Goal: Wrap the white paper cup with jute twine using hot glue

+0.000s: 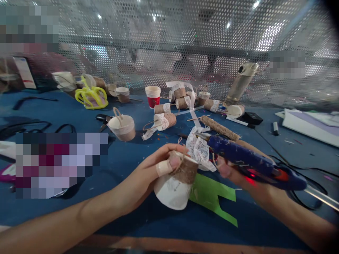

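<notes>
My left hand (pixel 161 165) is closed around a white paper cup (pixel 171 192), which is tilted over the table. A band of brown twine (pixel 186 171) is wound round the cup's upper part, and the thumb, with a bandage (pixel 164 168) on it, presses at the rim. In my right hand (pixel 238 174) is a blue hot glue gun (pixel 243 155), its nozzle pointing left and a clear glue stick (pixel 321 197) sticking out behind. A short loop of twine shows by the right fingertips. White lace (pixel 198 150) lies just behind the cup, below the nozzle.
Green paper (pixel 214 197) lies under the cup. Behind are a twine roll (pixel 219 127), a twine-handled cup (pixel 122 127), a red cup (pixel 153 97), several decorated cups, and a yellow pipe-cleaner shape (pixel 91 98). Black cables run at both sides; a perforated metal screen (pixel 159 38) stands behind.
</notes>
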{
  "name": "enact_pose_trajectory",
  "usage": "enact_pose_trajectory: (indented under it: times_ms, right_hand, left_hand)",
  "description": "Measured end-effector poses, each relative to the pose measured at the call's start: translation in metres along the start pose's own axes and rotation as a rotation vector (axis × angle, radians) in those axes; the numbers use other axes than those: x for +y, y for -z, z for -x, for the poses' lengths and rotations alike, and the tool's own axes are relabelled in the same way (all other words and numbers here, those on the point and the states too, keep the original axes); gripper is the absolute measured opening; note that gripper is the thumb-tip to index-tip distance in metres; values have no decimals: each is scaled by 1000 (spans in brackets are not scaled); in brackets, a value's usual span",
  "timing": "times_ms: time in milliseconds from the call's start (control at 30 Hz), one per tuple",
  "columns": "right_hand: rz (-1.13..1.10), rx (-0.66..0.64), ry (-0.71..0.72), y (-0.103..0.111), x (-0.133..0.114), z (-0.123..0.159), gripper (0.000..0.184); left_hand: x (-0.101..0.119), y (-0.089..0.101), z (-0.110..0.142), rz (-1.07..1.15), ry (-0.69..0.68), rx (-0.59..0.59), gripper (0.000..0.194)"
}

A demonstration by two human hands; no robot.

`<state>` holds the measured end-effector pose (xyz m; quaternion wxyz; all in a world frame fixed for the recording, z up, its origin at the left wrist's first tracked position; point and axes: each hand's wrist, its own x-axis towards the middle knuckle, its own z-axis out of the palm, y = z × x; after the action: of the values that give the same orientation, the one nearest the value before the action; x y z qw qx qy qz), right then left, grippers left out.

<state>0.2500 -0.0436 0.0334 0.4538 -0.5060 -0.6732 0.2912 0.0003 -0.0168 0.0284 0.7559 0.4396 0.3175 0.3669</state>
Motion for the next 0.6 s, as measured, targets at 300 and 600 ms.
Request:
enact_pose_trajectory:
  times_ms: [300,600]
  right_hand:
    - [-197,-128,195,-17,-10,2,23]
    - [-157,-57,178,-15,-8,3,18]
  left_hand:
    - [-4,-8,0,-128,33,-143,30]
    - [-3,-5,-2,-177,55,-48,35]
